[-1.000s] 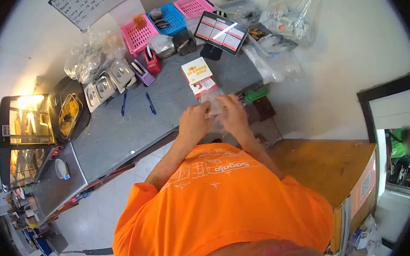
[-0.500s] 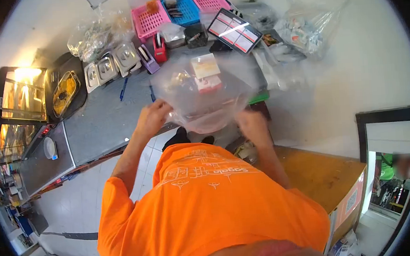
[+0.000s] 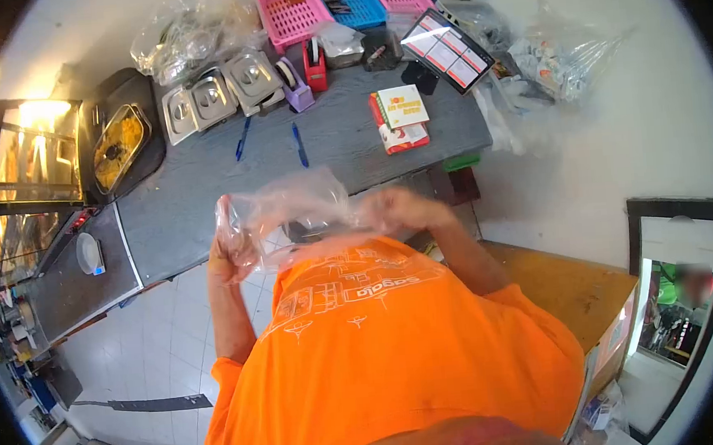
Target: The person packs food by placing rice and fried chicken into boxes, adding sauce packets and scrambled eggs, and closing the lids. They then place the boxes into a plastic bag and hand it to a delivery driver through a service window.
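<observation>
A clear plastic bag (image 3: 305, 195) stretches between my two hands, just off the counter's front edge and close to my shirt. My left hand (image 3: 227, 246) is closed on the bag's left end, with the thumb pointing up and the film partly covering the fingers. At the other end, my right hand (image 3: 401, 209) pinches the bag, a little blurred by motion. On the counter (image 3: 206, 196) beyond lie two blue pens (image 3: 299, 145). A white-topped booklet (image 3: 404, 107) rests over a red and white packet (image 3: 405, 140) to the right.
Along the back stand lidded steel pans (image 3: 207, 99), a purple tape dispenser (image 3: 298, 90), a red one (image 3: 314, 67), a tilted tablet (image 3: 448, 48) and pink baskets (image 3: 294, 16). A lit food warmer (image 3: 38, 162) is at left. A wooden surface (image 3: 555, 283) is at right.
The bag, earlier puffed out over the counter, is now flatter and nearer my body. My left hand has moved down and left, the right slightly left. The booklet and packet show uncovered.
</observation>
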